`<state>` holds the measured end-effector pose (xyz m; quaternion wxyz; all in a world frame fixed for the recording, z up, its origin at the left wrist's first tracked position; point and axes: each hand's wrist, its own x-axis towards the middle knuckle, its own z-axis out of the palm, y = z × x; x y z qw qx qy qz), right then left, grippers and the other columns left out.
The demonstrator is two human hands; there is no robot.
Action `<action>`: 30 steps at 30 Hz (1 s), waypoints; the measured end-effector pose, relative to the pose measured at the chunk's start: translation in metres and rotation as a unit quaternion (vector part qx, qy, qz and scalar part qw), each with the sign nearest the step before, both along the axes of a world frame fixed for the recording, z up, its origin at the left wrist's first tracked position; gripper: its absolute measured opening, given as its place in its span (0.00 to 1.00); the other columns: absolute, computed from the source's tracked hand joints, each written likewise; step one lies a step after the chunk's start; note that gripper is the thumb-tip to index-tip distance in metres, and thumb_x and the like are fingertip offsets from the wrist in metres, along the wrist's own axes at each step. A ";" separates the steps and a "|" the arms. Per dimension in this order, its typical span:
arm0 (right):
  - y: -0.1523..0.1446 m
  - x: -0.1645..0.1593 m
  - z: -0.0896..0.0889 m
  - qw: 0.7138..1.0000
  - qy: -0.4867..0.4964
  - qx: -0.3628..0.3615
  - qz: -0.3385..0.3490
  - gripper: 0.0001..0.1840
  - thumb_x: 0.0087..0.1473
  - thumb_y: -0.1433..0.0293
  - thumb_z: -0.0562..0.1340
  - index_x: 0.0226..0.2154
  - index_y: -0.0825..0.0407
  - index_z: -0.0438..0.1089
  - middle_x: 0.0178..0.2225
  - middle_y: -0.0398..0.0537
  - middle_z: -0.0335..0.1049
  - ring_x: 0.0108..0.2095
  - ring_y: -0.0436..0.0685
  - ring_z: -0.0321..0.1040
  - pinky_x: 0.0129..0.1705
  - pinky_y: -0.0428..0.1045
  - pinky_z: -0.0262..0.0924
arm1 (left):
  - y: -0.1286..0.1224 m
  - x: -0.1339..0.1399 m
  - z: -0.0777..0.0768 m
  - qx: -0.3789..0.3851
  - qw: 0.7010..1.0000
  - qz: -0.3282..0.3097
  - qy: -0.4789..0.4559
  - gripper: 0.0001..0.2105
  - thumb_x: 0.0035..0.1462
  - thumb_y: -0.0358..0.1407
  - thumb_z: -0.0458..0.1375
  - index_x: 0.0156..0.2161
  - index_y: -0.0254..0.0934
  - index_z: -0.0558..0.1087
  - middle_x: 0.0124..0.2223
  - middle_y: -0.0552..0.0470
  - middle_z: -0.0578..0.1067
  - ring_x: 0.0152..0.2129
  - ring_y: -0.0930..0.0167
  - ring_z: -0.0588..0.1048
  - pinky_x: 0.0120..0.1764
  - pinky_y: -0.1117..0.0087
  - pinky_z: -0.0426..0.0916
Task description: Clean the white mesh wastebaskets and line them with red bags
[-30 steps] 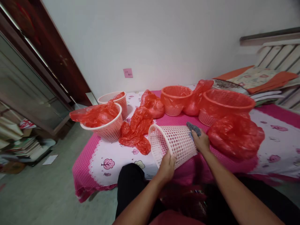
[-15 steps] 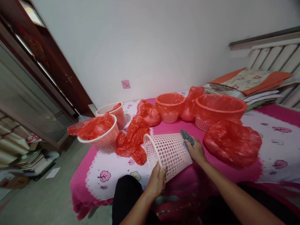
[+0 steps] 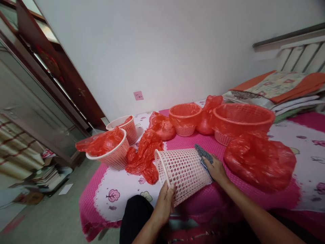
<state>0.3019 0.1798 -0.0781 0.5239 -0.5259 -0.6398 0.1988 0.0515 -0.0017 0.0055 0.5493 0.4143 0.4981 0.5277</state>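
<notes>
- The pale perforated plastic basket (image 3: pixel 184 174) is being held sideways over the bed (image 3: pixel 88 201).
- The left hand (image 3: pixel 165 200), grip closed, is pinching its rim.
- The right hand (image 3: pixel 215 168) is clutching a grey cloth (image 3: pixel 203 153) against its base.
- Behind, a red-lined basket (image 3: pixel 185 117) is standing.

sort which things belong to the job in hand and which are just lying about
Job:
pale basket, left hand gripping its rim
grey cloth, in right hand
other baskets and red bags, probably

Lying about:
wall note
folded textiles
paper on floor
</notes>
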 end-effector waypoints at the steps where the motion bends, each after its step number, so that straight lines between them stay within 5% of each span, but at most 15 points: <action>1: 0.000 0.003 0.000 1.000 0.002 -0.002 0.006 0.26 0.61 0.51 0.56 0.49 0.50 0.78 0.50 0.57 0.81 0.53 0.67 0.76 0.60 0.63 0.67 | 0.000 0.001 -0.001 -0.001 1.000 0.006 -0.006 0.32 0.55 0.63 0.65 0.53 0.39 0.77 0.51 0.41 0.80 0.50 0.56 0.78 0.58 0.52 0.70; 10: 0.009 0.009 0.011 0.998 -0.009 -0.060 0.026 0.28 0.62 0.50 0.55 0.48 0.51 0.79 0.45 0.58 0.83 0.46 0.69 0.80 0.51 0.63 0.72 | 0.012 0.007 -0.006 0.005 0.997 0.075 -0.029 0.34 0.55 0.63 0.65 0.56 0.38 0.75 0.50 0.40 0.81 0.51 0.55 0.79 0.57 0.51 0.72; 20: 0.011 0.001 0.023 0.999 -0.036 -0.009 0.017 0.24 0.62 0.52 0.55 0.44 0.51 0.78 0.44 0.58 0.81 0.46 0.67 0.77 0.55 0.62 0.70 | 0.050 -0.007 0.031 0.010 0.994 0.098 -0.046 0.24 0.52 0.53 0.70 0.45 0.37 0.73 0.35 0.53 0.76 0.29 0.70 0.74 0.37 0.67 0.71; 24: 0.006 -0.007 0.052 0.997 -0.021 0.073 0.005 0.21 0.65 0.56 0.55 0.44 0.52 0.78 0.44 0.59 0.80 0.47 0.67 0.76 0.55 0.63 0.69 | 0.057 -0.002 0.037 0.035 0.995 0.087 -0.030 0.21 0.58 0.51 0.66 0.47 0.38 0.71 0.32 0.57 0.73 0.26 0.73 0.70 0.33 0.71 0.68; 30: -0.033 -0.054 0.119 0.956 -0.046 0.271 0.101 0.24 0.69 0.62 0.58 0.64 0.48 0.68 0.63 0.56 0.72 0.66 0.67 0.65 0.69 0.68 0.56 | 0.065 0.001 0.020 0.100 0.994 0.050 -0.004 0.19 0.58 0.48 0.67 0.47 0.37 0.72 0.30 0.59 0.70 0.23 0.76 0.65 0.29 0.74 0.62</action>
